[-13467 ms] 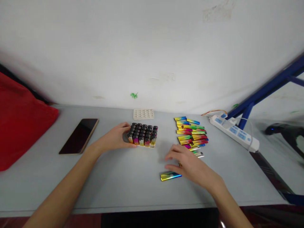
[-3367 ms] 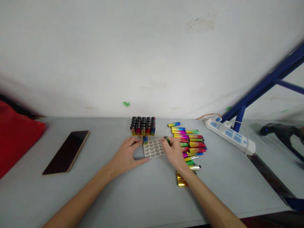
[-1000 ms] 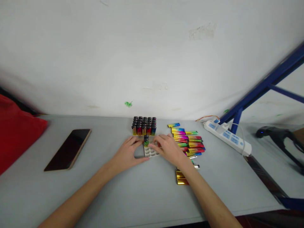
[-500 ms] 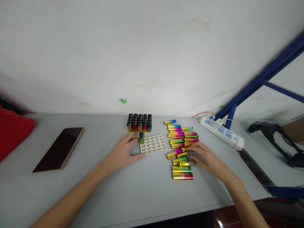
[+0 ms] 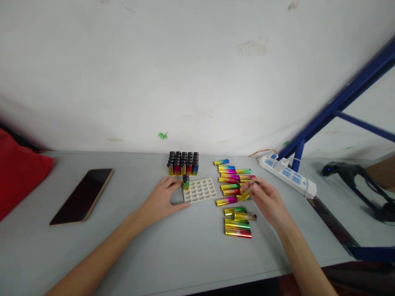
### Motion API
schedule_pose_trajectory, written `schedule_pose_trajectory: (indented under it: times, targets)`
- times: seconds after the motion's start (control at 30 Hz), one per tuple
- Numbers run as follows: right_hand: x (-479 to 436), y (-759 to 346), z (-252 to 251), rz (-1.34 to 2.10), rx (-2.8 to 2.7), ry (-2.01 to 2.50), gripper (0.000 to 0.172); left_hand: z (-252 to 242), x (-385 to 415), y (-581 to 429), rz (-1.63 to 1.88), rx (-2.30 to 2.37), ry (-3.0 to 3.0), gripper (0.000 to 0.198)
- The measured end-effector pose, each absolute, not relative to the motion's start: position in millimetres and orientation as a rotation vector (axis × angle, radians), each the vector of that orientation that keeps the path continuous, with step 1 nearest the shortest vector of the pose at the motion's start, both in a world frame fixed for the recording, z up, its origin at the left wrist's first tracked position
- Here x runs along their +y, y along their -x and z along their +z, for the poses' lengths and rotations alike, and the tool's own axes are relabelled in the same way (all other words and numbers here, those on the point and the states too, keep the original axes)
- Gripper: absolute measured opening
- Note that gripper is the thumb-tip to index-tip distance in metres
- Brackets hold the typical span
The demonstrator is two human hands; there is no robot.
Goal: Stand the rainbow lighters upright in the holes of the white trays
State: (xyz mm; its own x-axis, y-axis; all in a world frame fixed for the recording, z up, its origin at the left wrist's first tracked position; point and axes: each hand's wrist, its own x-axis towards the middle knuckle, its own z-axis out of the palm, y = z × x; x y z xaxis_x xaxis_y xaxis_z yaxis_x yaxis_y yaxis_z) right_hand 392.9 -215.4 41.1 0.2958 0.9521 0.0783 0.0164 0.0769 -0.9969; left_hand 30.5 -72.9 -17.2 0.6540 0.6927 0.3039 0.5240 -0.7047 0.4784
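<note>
My left hand (image 5: pixel 161 199) is at the left end of a white tray (image 5: pixel 200 190) with rows of small pockets, thumb and fingers bracketing its near and far corners. One lighter (image 5: pixel 186 182), green and yellow with a black top, stands upright in the tray's far-left pocket. To the right, my right hand (image 5: pixel 268 201) pinches a yellow lighter (image 5: pixel 246 194) by its dark end, tilted above the others. Beneath and around it, shiny multicoloured lighters (image 5: pixel 228 180) lie on their sides in a loose column, with a nearer group (image 5: pixel 237 224) toward the front.
Behind the tray, a block of upright black-topped lighters (image 5: pixel 183 163) stands near the wall. A phone (image 5: pixel 82 196) and red fabric (image 5: pixel 21 172) lie at left. At right are a white power strip (image 5: pixel 288 174), a blue metal frame (image 5: pixel 321 121) and a black device (image 5: pixel 354 181).
My right hand has picked a yellow lighter out of the column and tilted it up, leaving a gap there. My left hand stays at the tray. The view has shifted slightly.
</note>
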Motion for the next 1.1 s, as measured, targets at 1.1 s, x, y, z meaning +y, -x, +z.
schedule_pose_trajectory:
  times: [1.1]
  targets:
    - [-148.5, -233.5, 37.3, 1.469, -0.832, 1.278, 0.057, -12.6, -77.4, -30.2, 0.627, 0.956, -2.540, 0.063]
